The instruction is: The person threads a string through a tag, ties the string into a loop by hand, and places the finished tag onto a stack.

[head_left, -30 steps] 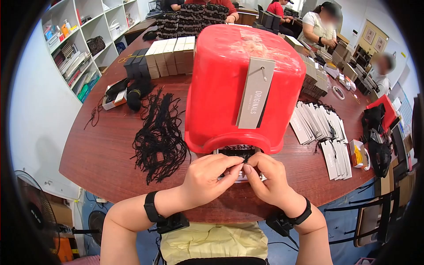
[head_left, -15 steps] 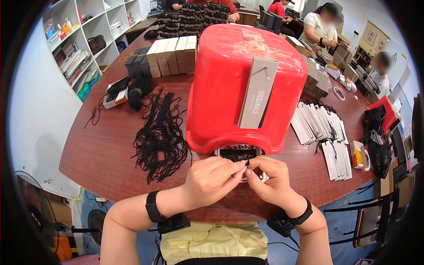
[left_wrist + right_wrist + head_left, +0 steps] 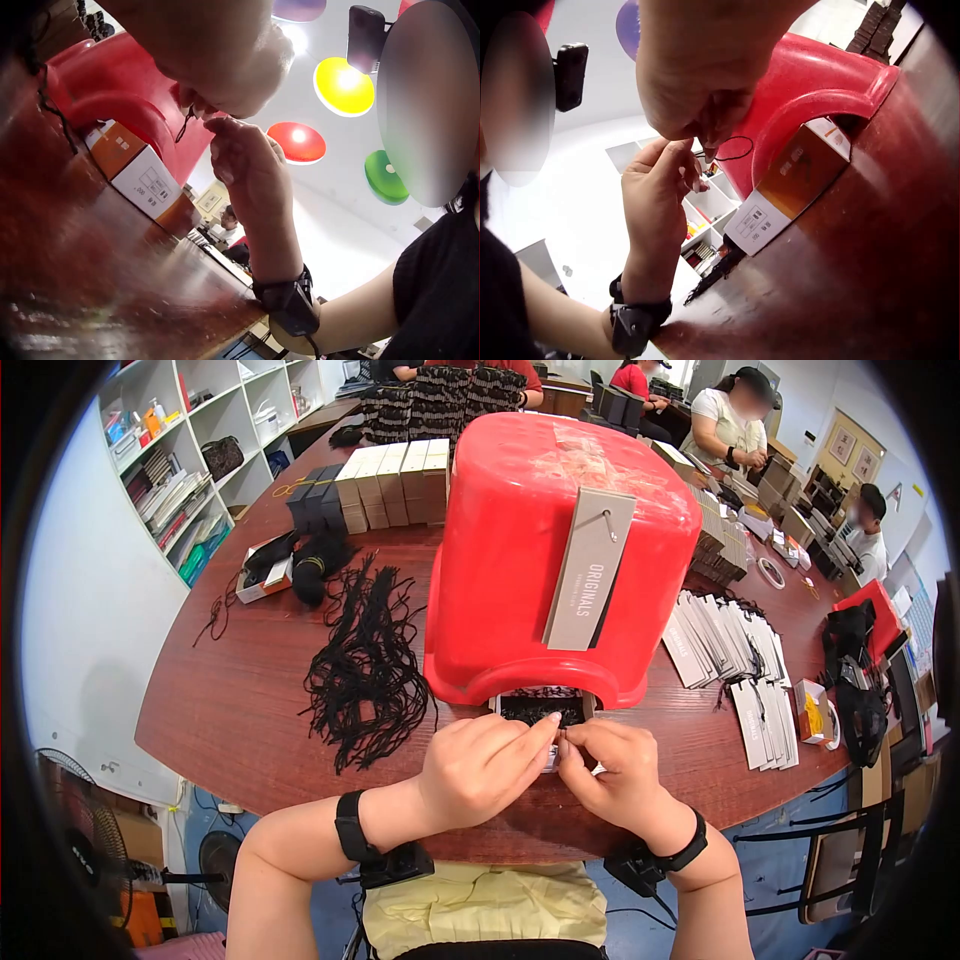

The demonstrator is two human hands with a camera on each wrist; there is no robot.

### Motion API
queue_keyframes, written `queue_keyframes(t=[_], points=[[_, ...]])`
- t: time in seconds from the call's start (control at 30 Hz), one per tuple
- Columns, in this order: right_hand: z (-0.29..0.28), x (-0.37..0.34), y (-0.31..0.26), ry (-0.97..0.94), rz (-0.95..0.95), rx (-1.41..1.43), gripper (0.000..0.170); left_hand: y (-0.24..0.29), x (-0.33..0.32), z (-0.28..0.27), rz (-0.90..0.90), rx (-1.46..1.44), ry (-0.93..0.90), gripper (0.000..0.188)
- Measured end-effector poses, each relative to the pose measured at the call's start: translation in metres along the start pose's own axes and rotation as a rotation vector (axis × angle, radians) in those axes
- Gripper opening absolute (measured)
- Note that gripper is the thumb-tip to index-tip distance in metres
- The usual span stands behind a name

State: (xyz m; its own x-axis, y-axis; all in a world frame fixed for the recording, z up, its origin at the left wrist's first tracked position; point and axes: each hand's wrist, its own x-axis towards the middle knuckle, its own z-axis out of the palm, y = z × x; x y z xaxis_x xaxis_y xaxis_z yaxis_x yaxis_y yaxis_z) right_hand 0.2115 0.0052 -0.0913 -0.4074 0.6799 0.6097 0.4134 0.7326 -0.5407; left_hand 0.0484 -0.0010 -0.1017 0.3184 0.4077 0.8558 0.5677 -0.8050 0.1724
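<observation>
Both hands meet fingertip to fingertip in front of the red plastic tub (image 3: 570,560), which stands upside down on the table. Between them is a thin black cord (image 3: 739,148), its loop sticking out past the fingers in both wrist views. My left hand (image 3: 480,765) pinches it between thumb and index finger. Thumb and bent index finger of my right hand (image 3: 615,765) pinch it from the other side. Just beyond the hands, a small orange and white box (image 3: 150,180) holds dark cords (image 3: 540,710) and sits at the tub's arched cutout.
A heap of black cords (image 3: 365,670) lies left of the tub. To its right are fanned grey tags (image 3: 715,640); one "ORIGINALS" tag (image 3: 588,570) hangs on the tub. Stacked card blocks (image 3: 390,485) stand behind. Other people sit across the table.
The hands stay together in nearly the same place. The left fingers have shifted slightly, with the index finger now pointing more upward, and the black cord is less visible between the fingertips.
</observation>
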Motion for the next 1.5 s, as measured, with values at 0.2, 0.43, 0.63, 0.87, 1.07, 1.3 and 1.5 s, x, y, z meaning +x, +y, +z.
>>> queue_keyframes(t=[0.2,0.43,0.63,0.87,1.07,1.3,1.5], points=[[-0.007,0.001,0.003,-0.094,0.015,0.095,0.003,0.000,0.004,0.000,-0.101,-0.134,-0.010,0.021],[-0.030,0.008,0.006,-0.519,0.592,0.795,0.008,0.001,0.008,-0.005,-0.406,-0.536,-0.129,0.013],[-0.014,0.005,0.010,-0.211,-0.056,0.024,0.006,-0.001,0.008,-0.007,-0.949,-1.049,-0.238,0.014],[-0.024,0.008,0.003,-0.447,0.416,0.585,0.005,-0.001,0.012,-0.007,-1.211,-1.413,-0.234,0.012],[-0.013,0.006,0.006,-0.206,0.111,0.189,0.015,-0.007,0.008,-0.003,-1.278,-1.530,-0.216,0.012],[-0.017,0.008,0.009,-0.059,0.233,0.514,0.019,-0.002,0.011,-0.005,-1.182,-1.336,-0.221,0.012],[-0.014,0.005,0.009,-0.059,0.196,0.430,0.014,-0.001,0.010,-0.005,-1.112,-1.234,-0.266,0.011]])
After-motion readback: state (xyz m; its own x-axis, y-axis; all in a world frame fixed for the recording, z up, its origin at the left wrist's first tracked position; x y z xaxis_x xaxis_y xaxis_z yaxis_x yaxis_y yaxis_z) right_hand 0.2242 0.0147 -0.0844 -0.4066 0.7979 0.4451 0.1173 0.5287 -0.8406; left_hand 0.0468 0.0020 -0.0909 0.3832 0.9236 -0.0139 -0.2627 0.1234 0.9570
